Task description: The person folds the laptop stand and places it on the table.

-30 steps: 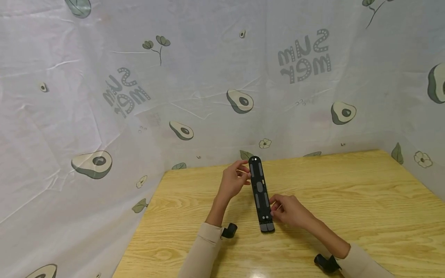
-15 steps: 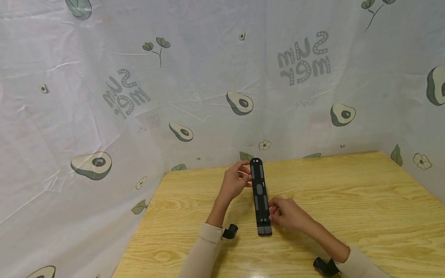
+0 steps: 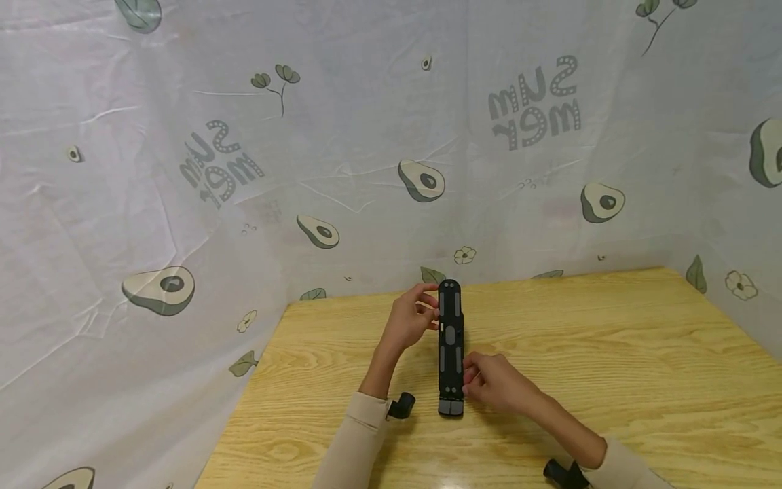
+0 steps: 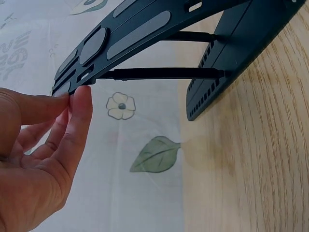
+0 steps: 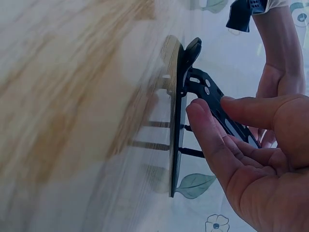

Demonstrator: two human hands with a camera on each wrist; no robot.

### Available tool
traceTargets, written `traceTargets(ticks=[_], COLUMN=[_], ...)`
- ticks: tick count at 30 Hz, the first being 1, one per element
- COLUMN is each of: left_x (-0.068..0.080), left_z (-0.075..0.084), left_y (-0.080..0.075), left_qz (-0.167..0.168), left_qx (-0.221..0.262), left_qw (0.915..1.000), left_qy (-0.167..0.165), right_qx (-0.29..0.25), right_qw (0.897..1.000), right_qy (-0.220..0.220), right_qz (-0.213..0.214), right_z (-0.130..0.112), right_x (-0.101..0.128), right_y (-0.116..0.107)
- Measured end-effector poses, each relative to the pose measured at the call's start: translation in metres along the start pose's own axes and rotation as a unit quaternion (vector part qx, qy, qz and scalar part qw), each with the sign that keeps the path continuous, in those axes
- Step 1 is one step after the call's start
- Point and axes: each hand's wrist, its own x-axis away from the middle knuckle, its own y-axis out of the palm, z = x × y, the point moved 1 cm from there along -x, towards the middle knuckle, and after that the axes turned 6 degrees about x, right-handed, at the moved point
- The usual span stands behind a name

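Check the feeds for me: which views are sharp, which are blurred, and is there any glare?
Head view: sharp, evenly lit, a small glare spot on the table at the near edge. Left wrist view: stand and left hand crisp. Right wrist view: table smeared with blur, stand dim.

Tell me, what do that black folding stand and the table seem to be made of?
The stand looks like matte black plastic or painted metal, with grey pads that may be rubber and thin rods between its two plates; which material, the look leaves open. The table shows pale wood grain with a slight sheen, possibly laminate.
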Motion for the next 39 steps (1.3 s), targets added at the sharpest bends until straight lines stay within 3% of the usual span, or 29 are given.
traceTargets(ticks=[19,30,39], left_x=[0.000,-0.001,0.001], left_z=[-0.002,-0.007,-0.010], left_y=[0.003,0.002,0.001], left_qz=[0.001,-0.006,-0.016], left_qx=[-0.046,-0.047,-0.042], left_qw=[0.9988,0.9986,0.9986], left_qy=[0.016,0.021,0.029], right_qx=[-0.017,-0.017,-0.014], right_qw=[1.000,0.999,1.000], right_qy=[0.021,0.032,0.011], right_qz=[-0.009,-0.018,-0.026], right_z=[-0.003,-0.007,-0.007], right_x=[-0.001,-0.001,0.003], right_y=[0.010,0.014,0.017])
